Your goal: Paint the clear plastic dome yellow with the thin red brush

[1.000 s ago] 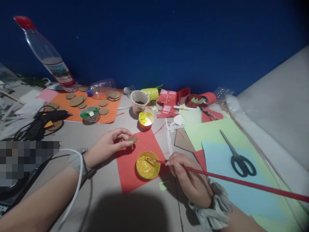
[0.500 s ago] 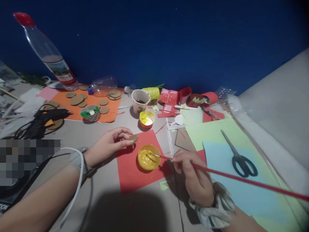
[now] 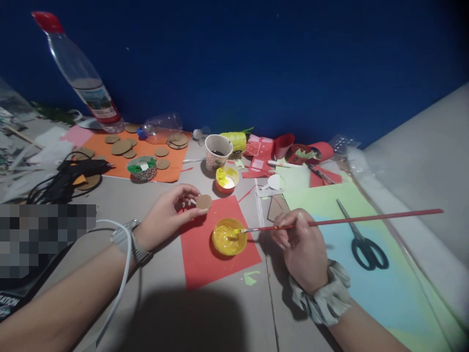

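Observation:
Between the thumb and fingers of my left hand (image 3: 172,212) is a small round cardboard disc (image 3: 203,202), its flat brown face toward me. My right hand (image 3: 302,247) grips a long red paintbrush (image 3: 340,221), held nearly level. Yellow paint coats the brush tip, which is over the right rim of a small yellow bowl (image 3: 229,247) with yellow paint inside. Under the bowl lies a sheet of red paper (image 3: 198,269). Just behind it stands a small red cup (image 3: 227,185) with yellow and white contents.
Behind are a paper cup (image 3: 216,155) of dark liquid and a tilted-looking bottle (image 3: 86,83). Cardboard discs (image 3: 120,146) lie on orange paper (image 3: 168,171) beside a green-paint cup (image 3: 142,168). Black scissors (image 3: 366,247) rest on the right-hand papers. A glue gun (image 3: 80,168) and cables sit left.
The paintbrush has lifted from the paint to the bowl's right rim, and its back end has swung up. My left hand has turned the disc's face toward me.

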Demonstrator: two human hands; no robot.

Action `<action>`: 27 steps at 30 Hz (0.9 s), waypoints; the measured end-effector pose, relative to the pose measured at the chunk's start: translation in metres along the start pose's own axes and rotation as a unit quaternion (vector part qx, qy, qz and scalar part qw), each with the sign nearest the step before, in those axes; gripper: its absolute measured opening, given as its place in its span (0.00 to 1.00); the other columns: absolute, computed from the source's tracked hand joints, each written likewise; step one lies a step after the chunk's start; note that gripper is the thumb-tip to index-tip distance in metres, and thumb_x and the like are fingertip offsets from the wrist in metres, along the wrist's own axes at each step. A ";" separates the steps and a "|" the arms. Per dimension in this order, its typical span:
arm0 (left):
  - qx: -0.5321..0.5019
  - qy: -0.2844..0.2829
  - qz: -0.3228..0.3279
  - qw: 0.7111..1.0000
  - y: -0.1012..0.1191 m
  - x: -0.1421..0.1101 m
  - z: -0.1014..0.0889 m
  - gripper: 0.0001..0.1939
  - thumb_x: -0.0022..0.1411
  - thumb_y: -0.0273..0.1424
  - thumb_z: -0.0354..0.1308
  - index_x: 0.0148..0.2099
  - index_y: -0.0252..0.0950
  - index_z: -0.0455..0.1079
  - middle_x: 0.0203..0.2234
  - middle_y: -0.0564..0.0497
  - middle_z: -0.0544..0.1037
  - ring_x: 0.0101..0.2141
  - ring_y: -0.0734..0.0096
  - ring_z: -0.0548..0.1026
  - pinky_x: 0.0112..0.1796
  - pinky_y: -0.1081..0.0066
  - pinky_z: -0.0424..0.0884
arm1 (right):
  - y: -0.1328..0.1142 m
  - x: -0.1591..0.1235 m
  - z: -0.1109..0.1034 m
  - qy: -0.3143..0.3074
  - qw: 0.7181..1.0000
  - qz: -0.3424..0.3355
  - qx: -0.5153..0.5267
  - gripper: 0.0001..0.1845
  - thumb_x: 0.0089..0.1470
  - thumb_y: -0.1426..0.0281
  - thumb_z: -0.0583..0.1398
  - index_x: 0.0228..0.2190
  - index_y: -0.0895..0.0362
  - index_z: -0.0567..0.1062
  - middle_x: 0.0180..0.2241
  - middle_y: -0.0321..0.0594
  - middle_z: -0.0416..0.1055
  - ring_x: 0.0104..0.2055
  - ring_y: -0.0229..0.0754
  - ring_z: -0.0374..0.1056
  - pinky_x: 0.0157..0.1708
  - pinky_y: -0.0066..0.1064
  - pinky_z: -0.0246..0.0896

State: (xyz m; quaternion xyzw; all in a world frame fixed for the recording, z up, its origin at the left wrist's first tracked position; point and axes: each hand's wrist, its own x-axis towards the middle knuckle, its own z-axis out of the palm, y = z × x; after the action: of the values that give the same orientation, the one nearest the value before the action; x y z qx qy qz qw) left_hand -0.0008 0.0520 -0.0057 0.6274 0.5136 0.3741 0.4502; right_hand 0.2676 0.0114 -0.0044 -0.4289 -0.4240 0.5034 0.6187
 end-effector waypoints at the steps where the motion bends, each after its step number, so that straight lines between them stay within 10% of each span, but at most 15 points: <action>1: 0.014 0.012 0.006 1.000 -0.001 0.000 0.000 0.20 0.55 0.40 0.68 0.45 0.37 0.68 0.35 0.53 0.75 0.35 0.70 0.73 0.37 0.69 0.71 | 0.000 0.000 0.001 0.001 1.000 -0.003 0.004 0.18 0.62 0.59 0.60 0.24 0.56 0.72 0.15 0.29 0.59 0.16 0.30 0.52 0.17 0.23 0.48; 15: 0.237 0.122 0.133 0.954 -0.009 0.005 -0.010 0.10 0.65 0.36 0.60 0.46 0.39 0.73 0.46 0.46 0.77 0.50 0.55 0.67 0.52 0.54 0.63 | -0.001 -0.004 0.008 -0.008 0.999 -0.035 -0.022 0.19 0.63 0.58 0.58 0.24 0.56 0.72 0.15 0.29 0.59 0.16 0.30 0.52 0.17 0.23 0.48; 23: 0.264 -0.084 0.337 0.900 0.008 -0.013 -0.004 0.09 0.65 0.35 0.55 0.32 0.37 0.67 0.26 0.54 0.73 0.30 0.70 0.68 0.35 0.67 0.62 | 0.001 -0.007 0.008 0.008 0.995 -0.090 -0.049 0.18 0.64 0.61 0.57 0.25 0.56 0.72 0.16 0.30 0.60 0.17 0.32 0.54 0.17 0.23 0.50; 27: 0.291 -0.093 0.370 0.877 0.011 -0.019 0.002 0.10 0.57 0.36 0.59 0.29 0.36 0.64 0.23 0.54 0.70 0.27 0.71 0.64 0.32 0.65 0.56 | 0.002 -0.014 0.010 -0.031 0.987 -0.138 -0.081 0.18 0.65 0.62 0.57 0.25 0.55 0.73 0.17 0.32 0.62 0.19 0.34 0.56 0.17 0.25 0.50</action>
State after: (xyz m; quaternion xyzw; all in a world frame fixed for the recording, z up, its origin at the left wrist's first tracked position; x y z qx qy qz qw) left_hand 0.0005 0.0328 0.0037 0.9063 0.2853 0.2872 0.1211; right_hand 0.2559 -0.0012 -0.0054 -0.3990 -0.5374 0.3905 0.6321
